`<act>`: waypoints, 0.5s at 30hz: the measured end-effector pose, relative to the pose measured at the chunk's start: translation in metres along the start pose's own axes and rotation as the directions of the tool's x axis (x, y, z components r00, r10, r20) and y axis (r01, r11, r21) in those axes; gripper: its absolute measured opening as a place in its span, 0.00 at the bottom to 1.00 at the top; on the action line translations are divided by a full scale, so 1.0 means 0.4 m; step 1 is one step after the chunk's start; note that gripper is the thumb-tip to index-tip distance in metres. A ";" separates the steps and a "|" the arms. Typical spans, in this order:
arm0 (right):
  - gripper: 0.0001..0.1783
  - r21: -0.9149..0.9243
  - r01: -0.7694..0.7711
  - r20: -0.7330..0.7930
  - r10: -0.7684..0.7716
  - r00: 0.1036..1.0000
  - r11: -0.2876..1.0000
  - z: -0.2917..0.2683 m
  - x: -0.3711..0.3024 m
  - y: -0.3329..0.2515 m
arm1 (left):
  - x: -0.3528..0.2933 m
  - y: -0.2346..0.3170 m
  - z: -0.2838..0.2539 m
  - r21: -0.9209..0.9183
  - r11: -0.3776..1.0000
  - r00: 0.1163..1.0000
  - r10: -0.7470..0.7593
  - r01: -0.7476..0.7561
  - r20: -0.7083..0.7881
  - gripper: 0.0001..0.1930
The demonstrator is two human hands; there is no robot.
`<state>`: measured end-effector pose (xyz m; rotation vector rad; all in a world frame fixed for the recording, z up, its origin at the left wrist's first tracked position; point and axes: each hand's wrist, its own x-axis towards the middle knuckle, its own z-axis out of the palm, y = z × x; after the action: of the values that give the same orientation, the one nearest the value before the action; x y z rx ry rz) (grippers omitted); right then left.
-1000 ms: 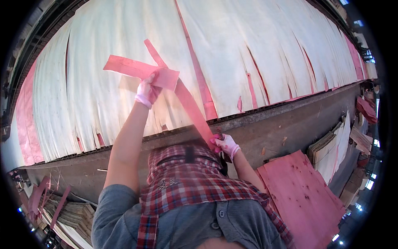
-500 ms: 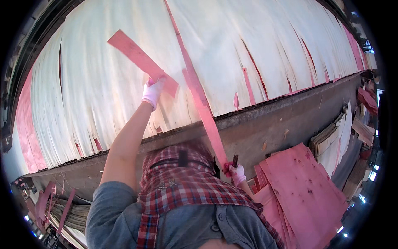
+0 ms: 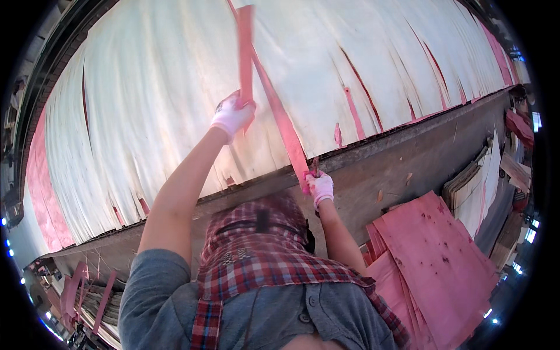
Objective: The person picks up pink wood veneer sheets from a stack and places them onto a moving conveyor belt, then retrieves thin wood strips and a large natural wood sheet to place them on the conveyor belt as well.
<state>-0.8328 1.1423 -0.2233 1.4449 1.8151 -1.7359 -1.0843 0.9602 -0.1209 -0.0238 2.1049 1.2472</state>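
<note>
My gloved left hand [image 3: 233,114], above the pale veneer sheets [image 3: 175,99], is closed around a pink veneer strip [image 3: 245,52] that points away from me and looks slightly blurred. Along the dark gap between two sheets lies a long pink strip [image 3: 280,119], narrowing toward the far side. At the near edge my gloved right hand [image 3: 320,188] is closed on this strip's near end. A short dark tool handle [image 3: 315,165] sticks up from the same hand; the rest of that tool is hidden.
Brown boards [image 3: 373,175] run along the stack's near edge. A pile of pink veneer sheets [image 3: 429,256] lies at my right, beside pale sheets [image 3: 475,181]. Pink offcuts [image 3: 76,291] hang at the lower left. Splits [image 3: 361,87] with pink patches mark the veneer.
My left hand has moved right and turned its strip from slanting left to pointing straight away. My right hand has moved left and up to the stack's edge with the long strip's end.
</note>
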 end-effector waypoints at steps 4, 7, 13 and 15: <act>0.08 0.075 -0.062 0.009 0.061 0.998 0.995 -0.006 0.002 -0.020 | 0.081 0.013 0.040 0.417 0.886 0.979 0.196 -0.204 0.063 0.21; 0.10 0.160 -0.022 0.127 0.002 0.992 0.987 -0.035 0.018 0.010 | 0.111 0.027 0.090 0.432 0.855 0.953 0.299 -0.287 0.041 0.23; 0.14 0.327 -0.041 0.317 -0.069 0.946 0.944 -0.088 0.055 0.075 | 0.068 0.038 0.088 0.195 0.978 0.988 0.044 -0.073 0.150 0.27; 0.15 0.328 -0.059 0.345 -0.061 0.937 0.943 -0.090 0.052 0.083 | 0.043 0.013 0.079 0.188 0.980 0.986 0.033 -0.064 0.163 0.28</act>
<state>-0.8018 1.1766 -0.2499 1.1356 1.3852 -2.2183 -1.0820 0.9932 -0.1362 0.2083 2.0876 1.0316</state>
